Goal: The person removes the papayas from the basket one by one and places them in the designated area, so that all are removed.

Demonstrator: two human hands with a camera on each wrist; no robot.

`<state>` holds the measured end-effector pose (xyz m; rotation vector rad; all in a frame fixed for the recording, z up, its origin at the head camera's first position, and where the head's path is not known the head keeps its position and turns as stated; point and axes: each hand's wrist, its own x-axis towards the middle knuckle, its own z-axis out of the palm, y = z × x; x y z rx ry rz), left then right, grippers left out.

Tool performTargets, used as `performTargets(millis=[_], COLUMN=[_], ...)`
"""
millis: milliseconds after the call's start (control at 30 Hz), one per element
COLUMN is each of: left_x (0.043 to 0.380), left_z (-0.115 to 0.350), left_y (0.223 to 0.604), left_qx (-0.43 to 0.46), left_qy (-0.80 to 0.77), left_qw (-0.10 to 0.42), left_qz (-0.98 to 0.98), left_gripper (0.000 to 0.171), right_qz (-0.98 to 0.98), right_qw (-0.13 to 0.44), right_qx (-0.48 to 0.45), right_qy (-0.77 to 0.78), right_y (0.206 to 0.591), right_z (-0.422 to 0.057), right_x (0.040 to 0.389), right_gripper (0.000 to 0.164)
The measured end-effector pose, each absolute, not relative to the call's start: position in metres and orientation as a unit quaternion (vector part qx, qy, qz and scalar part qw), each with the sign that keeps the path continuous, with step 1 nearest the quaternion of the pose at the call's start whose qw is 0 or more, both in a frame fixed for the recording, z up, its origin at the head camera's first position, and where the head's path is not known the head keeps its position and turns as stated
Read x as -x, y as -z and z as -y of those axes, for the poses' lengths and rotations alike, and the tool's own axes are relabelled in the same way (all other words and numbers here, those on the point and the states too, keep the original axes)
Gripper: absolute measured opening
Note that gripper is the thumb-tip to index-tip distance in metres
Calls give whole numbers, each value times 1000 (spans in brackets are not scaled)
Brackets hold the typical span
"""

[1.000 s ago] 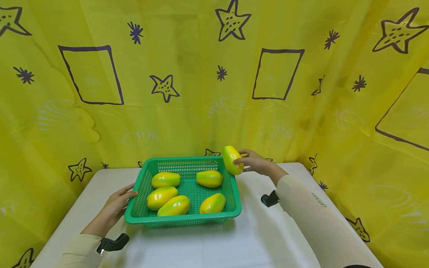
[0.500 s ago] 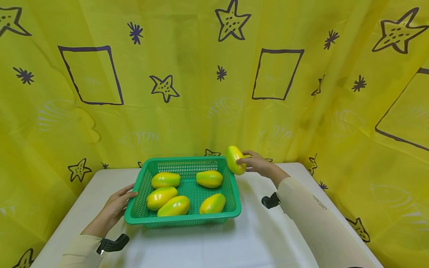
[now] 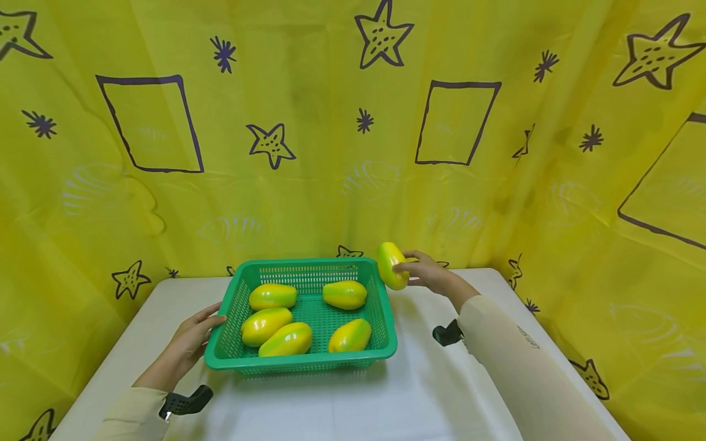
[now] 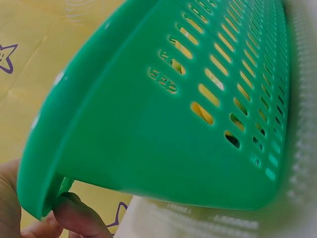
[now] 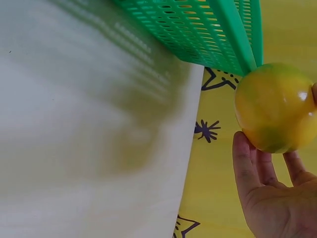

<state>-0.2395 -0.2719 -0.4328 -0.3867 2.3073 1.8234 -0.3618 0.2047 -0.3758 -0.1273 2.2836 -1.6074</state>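
Observation:
In the head view my right hand holds a yellow-green papaya between thumb and fingers, in the air just off the back right corner of the green plastic basket. The right wrist view shows this papaya end-on, with the fingertips against its lower side. My left hand grips the basket's left rim. Seen from the left wrist, its fingers curl at the rim's edge. Several papayas lie inside the basket: a papaya at the back right, another papaya at the front right, the rest on the left.
The basket stands on a white-covered table. Behind and on both sides hangs a yellow curtain printed with stars and frames. Dark devices are strapped to both wrists, including the right wrist device.
The right hand has carried the papaya a little to the right, from over the basket's right rim to just outside it. The left hand and the basket have stayed put.

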Motion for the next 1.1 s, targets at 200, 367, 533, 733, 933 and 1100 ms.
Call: performTargets(millis=[200,367,533,733,933,1100], left_x=[239,238,237,238,238,237], left_z=[272,271,271,271,271,271], left_y=[433,432,432,433,434,434], left_qx=[130,132,134,137,134,131], left_qy=[-619,-626,-628,-629,-629,-631], left_qw=[87,84,82,79,79,80], left_qz=[-769,-764,-762,-761,-761,-760], left_gripper=[70,70,70,70,70,70], right_qz=[-805,-807,-809,-807,-804,-806], right_qw=[172,172,168,162,155,157], right_qx=[42,39,39,37,24,21], right_qy=[567,564,562,566,574,571], right_y=[378,381,384,389,396,403], right_z=[-207,-209,-211,-213,-215,-217], right_x=[361,361,360,359,357,354], right_gripper=[70,71,70,70,70,71])
